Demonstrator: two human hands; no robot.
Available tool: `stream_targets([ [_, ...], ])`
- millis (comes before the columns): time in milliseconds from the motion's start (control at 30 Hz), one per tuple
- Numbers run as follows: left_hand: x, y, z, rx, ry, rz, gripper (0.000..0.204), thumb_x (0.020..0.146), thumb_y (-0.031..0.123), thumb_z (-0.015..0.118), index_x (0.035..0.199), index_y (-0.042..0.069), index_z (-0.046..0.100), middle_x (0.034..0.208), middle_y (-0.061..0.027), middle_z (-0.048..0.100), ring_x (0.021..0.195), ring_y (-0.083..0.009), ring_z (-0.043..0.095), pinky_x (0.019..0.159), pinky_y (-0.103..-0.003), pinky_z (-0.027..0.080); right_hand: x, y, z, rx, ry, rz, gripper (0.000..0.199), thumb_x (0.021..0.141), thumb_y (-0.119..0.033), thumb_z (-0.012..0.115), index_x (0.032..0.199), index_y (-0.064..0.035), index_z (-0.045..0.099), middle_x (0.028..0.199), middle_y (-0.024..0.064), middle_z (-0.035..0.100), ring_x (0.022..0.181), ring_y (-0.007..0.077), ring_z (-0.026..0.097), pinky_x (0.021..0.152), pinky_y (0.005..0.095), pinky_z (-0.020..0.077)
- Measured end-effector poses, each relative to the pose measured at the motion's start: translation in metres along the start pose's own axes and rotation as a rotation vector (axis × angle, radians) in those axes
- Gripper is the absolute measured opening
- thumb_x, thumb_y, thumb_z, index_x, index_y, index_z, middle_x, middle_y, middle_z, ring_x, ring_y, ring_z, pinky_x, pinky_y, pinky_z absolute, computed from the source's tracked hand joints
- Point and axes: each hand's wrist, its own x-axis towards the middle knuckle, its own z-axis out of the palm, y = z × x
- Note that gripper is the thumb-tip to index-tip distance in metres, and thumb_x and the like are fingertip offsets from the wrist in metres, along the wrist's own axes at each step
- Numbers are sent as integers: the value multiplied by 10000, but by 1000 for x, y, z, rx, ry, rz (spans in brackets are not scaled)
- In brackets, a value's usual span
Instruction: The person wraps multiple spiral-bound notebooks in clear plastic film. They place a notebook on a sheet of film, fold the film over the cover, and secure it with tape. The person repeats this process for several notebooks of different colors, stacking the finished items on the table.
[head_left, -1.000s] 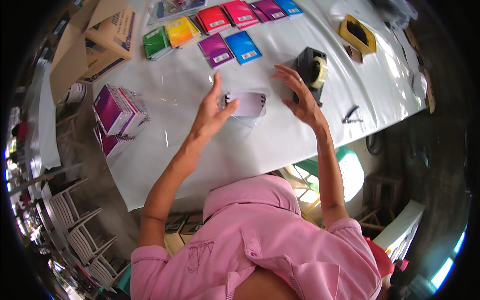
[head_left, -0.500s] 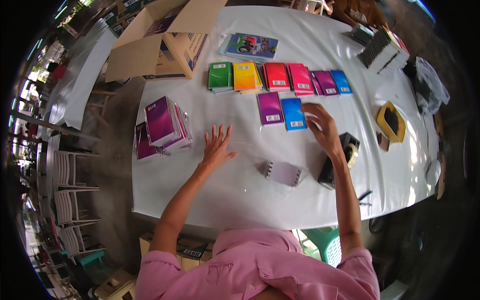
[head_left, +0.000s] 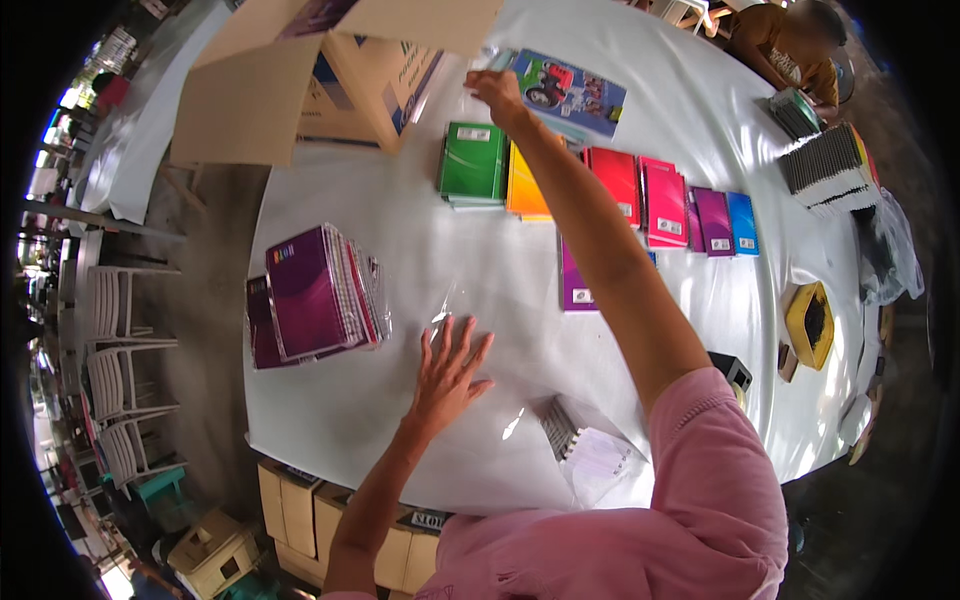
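Note:
My left hand (head_left: 450, 375) lies open, fingers spread, on the white-covered table, right of a stack of plastic-wrapped purple notebooks (head_left: 303, 290). Stretched across the table, my right hand (head_left: 495, 95) has its fingers bent together at the left end of a blue picture-covered book (head_left: 572, 92); what they pinch, if anything, cannot be made out. Under and beside that arm run piles of green (head_left: 474, 162), yellow (head_left: 525, 185), red (head_left: 612, 172), pink (head_left: 664, 198), purple (head_left: 713, 218) and blue notebooks (head_left: 741, 222). My forearm partly covers a front purple notebook (head_left: 576, 282) and mostly hides another blue one.
An open cardboard box (head_left: 370, 95) stands at the far left. Near me lies a small spiral pad in clear plastic (head_left: 600, 452). At the right are a yellow container (head_left: 810, 325), a black device (head_left: 731, 370) and stacked notebooks (head_left: 830, 165). A person (head_left: 785, 50) sits at the far right.
My right hand has left the front blue notebook and reached far and left to the picture-covered book. My left hand stays spread on the table. The view has shifted.

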Motion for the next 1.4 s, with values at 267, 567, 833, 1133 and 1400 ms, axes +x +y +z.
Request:
stream_targets([
  [267, -68, 7, 1, 42, -53, -58, 833, 747, 392, 726, 1450, 211, 316, 1509, -105, 254, 1384, -368, 233, 1040, -633, 236, -293, -90, 29, 420, -231, 274, 423, 902, -67, 578, 1253, 126, 441, 1184, 135, 536, 1176, 245, 509, 1035, 372, 417],
  [567, -101, 17, 33, -204, 280, -208, 713, 857, 241, 634, 1452, 75, 277, 1504, -157, 263, 1395, -415, 187, 1080, -594, 178, -475, -77, 33, 416, -258, 612, 261, 905, -64, 548, 1131, 66, 541, 1141, 135, 557, 1125, 251, 527, 997, 338, 435],
  [833, -107, 27, -11, -442, 253, -158, 466, 900, 227, 582, 1356, 194, 494, 1483, -90, 345, 1416, -375, 155, 1094, -590, 154, -571, -98, 59, 49, -440, 571, 538, 905, -153, 585, 1370, 13, 371, 1200, 175, 530, 1140, 245, 522, 964, 369, 456],
  [1133, -111, 42, 11, 80, 107, -115, 490, 871, 253, 617, 1347, 231, 504, 1492, -80, 318, 1384, -407, 211, 1060, -629, 184, -681, -93, -153, -895, 819, 212, 326, 739, -72, 761, 991, 20, 576, 926, 138, 596, 775, 227, 610, 685, 332, 505],
  [1400, -101, 52, 0, -106, 250, -22, 500, 894, 171, 589, 1378, 184, 461, 1508, -107, 278, 1393, -393, 209, 1068, -614, 185, -674, -34, -141, -865, 976, 221, 1014, 620, -273, 875, 1355, 53, 258, 1304, 257, 350, 1191, 394, 397, 1016, 461, 351],
])
